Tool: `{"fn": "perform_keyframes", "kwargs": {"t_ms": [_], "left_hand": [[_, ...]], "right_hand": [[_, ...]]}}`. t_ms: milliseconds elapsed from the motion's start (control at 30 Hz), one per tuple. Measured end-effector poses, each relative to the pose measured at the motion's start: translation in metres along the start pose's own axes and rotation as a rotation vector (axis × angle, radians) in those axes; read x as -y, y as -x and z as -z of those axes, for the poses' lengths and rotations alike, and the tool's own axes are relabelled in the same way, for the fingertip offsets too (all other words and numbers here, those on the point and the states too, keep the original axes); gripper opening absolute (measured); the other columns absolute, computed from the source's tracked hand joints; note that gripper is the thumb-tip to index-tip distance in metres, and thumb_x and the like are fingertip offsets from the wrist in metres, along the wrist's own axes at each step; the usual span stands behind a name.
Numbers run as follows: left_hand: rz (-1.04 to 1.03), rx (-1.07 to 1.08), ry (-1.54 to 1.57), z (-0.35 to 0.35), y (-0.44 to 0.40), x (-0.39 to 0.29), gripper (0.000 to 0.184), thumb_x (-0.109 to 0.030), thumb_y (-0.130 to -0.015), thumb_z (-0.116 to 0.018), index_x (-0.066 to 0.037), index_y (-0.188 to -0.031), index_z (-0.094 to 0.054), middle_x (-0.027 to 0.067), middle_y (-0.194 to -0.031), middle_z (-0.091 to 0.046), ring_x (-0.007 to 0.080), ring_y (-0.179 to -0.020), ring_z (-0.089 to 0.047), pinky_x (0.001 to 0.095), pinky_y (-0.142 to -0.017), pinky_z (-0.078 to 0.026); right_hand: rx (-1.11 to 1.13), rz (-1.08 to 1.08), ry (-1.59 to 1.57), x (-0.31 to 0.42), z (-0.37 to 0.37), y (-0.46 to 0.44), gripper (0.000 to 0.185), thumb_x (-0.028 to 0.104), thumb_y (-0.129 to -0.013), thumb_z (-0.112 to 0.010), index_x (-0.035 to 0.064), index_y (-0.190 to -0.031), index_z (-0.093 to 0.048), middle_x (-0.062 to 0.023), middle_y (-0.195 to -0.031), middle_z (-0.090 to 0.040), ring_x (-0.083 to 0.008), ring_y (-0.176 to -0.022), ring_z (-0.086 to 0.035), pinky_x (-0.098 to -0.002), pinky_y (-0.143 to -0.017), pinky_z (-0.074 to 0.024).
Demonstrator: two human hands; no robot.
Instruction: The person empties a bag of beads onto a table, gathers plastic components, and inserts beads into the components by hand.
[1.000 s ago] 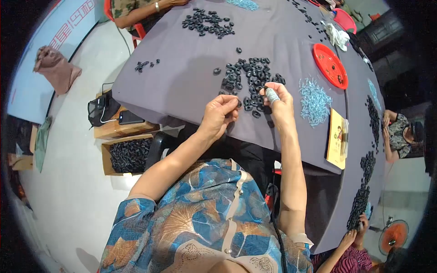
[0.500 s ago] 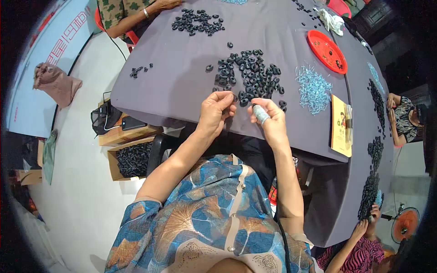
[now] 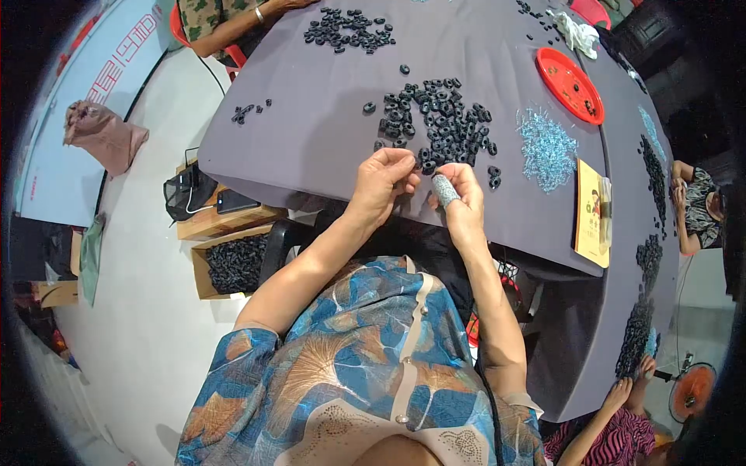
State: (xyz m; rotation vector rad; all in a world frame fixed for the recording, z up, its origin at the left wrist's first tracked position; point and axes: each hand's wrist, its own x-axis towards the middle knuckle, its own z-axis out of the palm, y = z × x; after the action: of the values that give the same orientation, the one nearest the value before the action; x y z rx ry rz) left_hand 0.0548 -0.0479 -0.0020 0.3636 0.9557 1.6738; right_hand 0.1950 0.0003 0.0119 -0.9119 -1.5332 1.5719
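Note:
Above the table's near edge, my left hand (image 3: 385, 185) is closed in a pinch, thumb against fingers. A small black piece shows at its fingertips, mostly hidden. Close to its right, my right hand (image 3: 461, 203) is also closed, its fingers curled toward a thumb in a grey speckled wrap (image 3: 444, 189). What that hand holds, if anything, I cannot make out. Just beyond both hands lies a heap of black ring-like pieces (image 3: 447, 116) with holes through them. A pile of small clear-blue pieces (image 3: 546, 149) is to the right.
A red tray (image 3: 559, 78) and a yellow booklet (image 3: 590, 213) lie right on the grey cloth (image 3: 303, 116). More black pieces (image 3: 348, 31) are farther back. A box of black parts (image 3: 233, 264) stands lower left. Co-workers' hands (image 3: 620, 394) are at the table's right side.
The whole view has shifted slightly, moving the table and its things rightward. My hands have drawn closer together, the left one moving toward the right one.

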Motion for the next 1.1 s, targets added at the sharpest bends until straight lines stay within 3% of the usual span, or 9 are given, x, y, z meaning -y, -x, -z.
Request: {"fn": "perform_keyframes", "kwargs": {"t_ms": [367, 767, 1100], "left_hand": [[-0.035, 0.030, -0.037, -0.001, 0.000, 0.003, 0.012, -0.011, -0.086, -0.062, -0.004, -0.095, -0.061, 0.0032, -0.074, -0.062, 0.0105, -0.062, -0.060, 0.0213, -0.054, -0.048], [-0.118, 0.040, -0.145, -0.003, 0.001, 0.008, 0.015, -0.013, -0.085, -0.064, -0.003, -0.096, -0.061, 0.0019, -0.075, -0.062, 0.0077, -0.062, -0.058, 0.0195, -0.054, -0.045], [-0.105, 0.033, -0.114, -0.002, 0.001, 0.006, 0.015, -0.012, -0.085, -0.065, -0.003, -0.095, -0.061, 0.0011, -0.075, -0.061, 0.0068, -0.060, -0.056, 0.0191, -0.053, -0.043]], "right_hand": [[0.043, 0.060, -0.186, 0.001, -0.005, 0.000, 0.013, -0.005, -0.087, -0.049, 0.0002, -0.098, -0.054, -0.0077, -0.086, -0.063, -0.0123, -0.072, -0.063, -0.0246, -0.064, -0.0525], [-0.082, 0.074, -0.205, -0.007, -0.012, -0.002, 0.013, -0.003, -0.088, -0.051, 0.0004, -0.099, -0.056, -0.0055, -0.081, -0.064, -0.0103, -0.071, -0.062, -0.0223, -0.061, -0.0502], [-0.051, 0.038, -0.111, -0.011, -0.007, -0.001, 0.012, 0.001, -0.089, -0.053, 0.0008, -0.100, -0.058, -0.0050, -0.084, -0.064, -0.0093, -0.069, -0.060, -0.0227, -0.062, -0.0494]]}}
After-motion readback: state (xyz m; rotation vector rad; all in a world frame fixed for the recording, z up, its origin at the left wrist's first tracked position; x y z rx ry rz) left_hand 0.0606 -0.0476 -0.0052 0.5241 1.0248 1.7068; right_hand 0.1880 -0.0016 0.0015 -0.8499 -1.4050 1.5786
